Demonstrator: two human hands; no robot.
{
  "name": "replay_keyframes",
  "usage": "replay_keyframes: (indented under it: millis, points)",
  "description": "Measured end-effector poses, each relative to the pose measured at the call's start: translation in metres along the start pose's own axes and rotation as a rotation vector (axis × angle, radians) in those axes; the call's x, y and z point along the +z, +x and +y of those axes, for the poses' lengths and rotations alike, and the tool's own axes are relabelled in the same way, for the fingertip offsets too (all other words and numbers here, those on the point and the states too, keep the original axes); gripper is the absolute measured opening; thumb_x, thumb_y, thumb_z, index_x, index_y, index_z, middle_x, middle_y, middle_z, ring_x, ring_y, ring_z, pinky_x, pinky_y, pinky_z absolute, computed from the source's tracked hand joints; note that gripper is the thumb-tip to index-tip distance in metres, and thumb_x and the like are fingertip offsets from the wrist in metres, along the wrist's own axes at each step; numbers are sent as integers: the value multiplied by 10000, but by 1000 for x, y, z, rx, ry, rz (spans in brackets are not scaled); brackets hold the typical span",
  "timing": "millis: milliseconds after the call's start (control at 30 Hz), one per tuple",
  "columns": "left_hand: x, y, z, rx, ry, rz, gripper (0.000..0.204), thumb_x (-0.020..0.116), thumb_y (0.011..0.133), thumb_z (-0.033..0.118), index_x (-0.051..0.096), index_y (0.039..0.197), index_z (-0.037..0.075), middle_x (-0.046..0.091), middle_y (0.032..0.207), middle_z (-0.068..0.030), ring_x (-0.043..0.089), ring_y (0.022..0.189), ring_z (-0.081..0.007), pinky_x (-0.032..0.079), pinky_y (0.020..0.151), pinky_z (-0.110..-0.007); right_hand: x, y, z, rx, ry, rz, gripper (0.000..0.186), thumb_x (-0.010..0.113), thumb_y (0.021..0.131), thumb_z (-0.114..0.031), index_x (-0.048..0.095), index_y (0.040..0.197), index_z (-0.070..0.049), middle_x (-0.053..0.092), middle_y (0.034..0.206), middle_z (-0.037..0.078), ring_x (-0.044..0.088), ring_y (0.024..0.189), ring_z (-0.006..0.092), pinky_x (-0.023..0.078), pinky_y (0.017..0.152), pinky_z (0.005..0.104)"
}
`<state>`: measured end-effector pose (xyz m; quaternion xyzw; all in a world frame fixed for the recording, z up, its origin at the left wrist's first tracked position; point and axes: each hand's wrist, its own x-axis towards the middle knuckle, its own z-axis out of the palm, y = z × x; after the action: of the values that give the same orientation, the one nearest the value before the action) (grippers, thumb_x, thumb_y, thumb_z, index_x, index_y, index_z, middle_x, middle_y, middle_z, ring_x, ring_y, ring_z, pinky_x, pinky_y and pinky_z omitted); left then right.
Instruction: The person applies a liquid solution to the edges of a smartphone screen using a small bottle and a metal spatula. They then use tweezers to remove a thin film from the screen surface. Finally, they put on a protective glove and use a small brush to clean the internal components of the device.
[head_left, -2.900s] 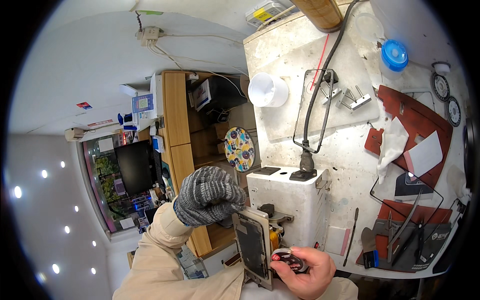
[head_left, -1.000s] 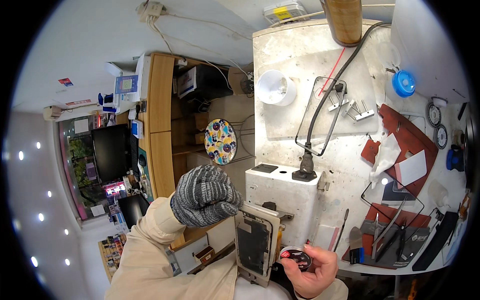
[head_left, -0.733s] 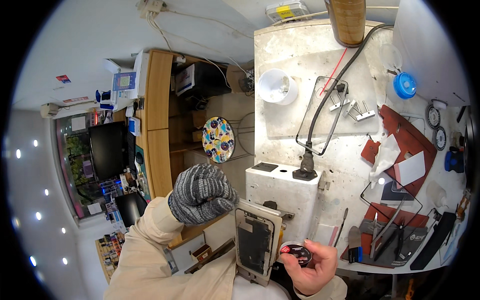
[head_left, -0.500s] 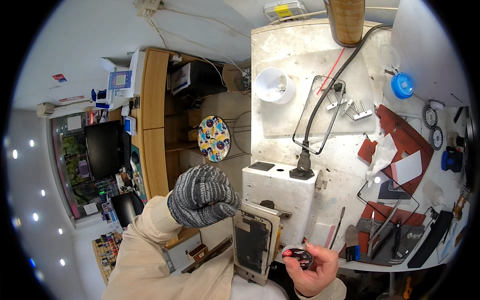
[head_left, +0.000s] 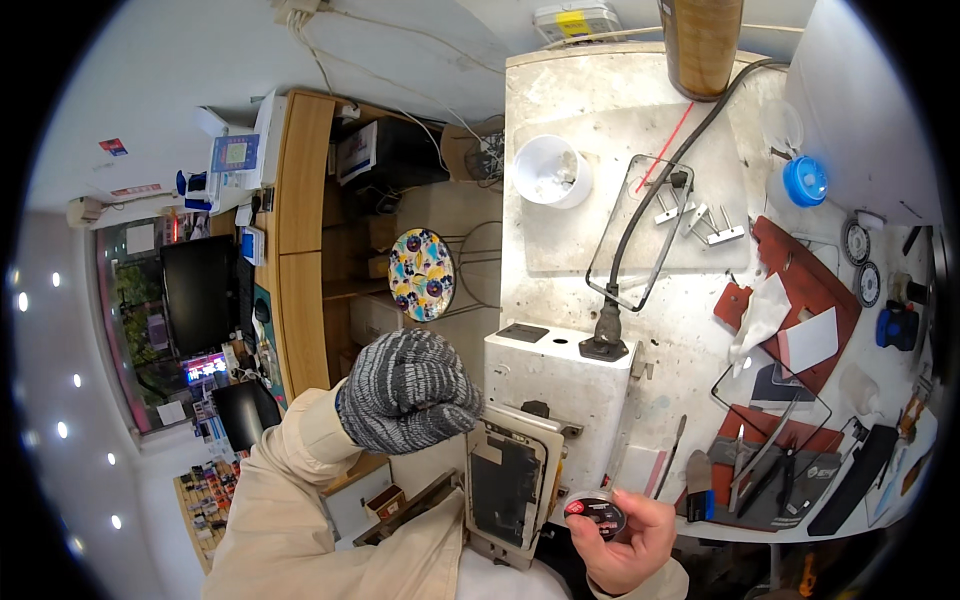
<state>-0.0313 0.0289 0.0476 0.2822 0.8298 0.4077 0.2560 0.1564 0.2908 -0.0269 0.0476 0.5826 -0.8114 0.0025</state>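
Note:
My left hand (head_left: 408, 392), in a dark grey knitted glove, is closed in a fist beside the upper left corner of a phone screen panel (head_left: 502, 490). What its fingers hold, if anything, is hidden. The panel has a dark face and a pale frame, and stands against the near side of a white boxy machine (head_left: 548, 405). Bare-skinned, my right hand (head_left: 628, 545) pinches a small round spool (head_left: 592, 515) with a black and red label between thumb and fingers. That spool is close to the panel's lower right edge.
A black power cable (head_left: 668, 165) runs from the machine across the worktable (head_left: 600, 90). On it are a white tub (head_left: 552, 172), a wire frame (head_left: 602, 225), metal clamps (head_left: 715, 232), a brown bottle (head_left: 700, 50), a blue-lidded jar (head_left: 803, 182), red pads (head_left: 800, 290) and a scraper (head_left: 700, 485). A patterned stool (head_left: 421, 275) stands left.
The view has shifted slightly. Both hands keep nearly the same pose, the left in a fist and the right on the spool. A screen in the left background now shows a bright picture.

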Motion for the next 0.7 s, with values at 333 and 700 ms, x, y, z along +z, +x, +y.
replay_keyframes:
  millis: [333, 700]
  points:
    - [-4, 14, 5, 44, 230, -39, 184, 921, 838, 187, 775, 928, 122, 720, 782, -42, 689, 706, -265, 533, 642, -400, -4, -1, 1, -6, 65, -15, 603, 803, 980, -48, 518, 1507, 16, 780, 1084, 256, 785, 909, 234, 650, 742, 372]
    - [-3, 32, 16, 156, 663, -145, 283, 954, 743, 321, 776, 911, 181, 676, 784, -47, 654, 705, -300, 490, 640, -441, 2, -3, 5, 128, 413, 83, 526, 818, 969, -48, 559, 1414, 58, 781, 1052, 225, 779, 926, 240, 646, 768, 370]
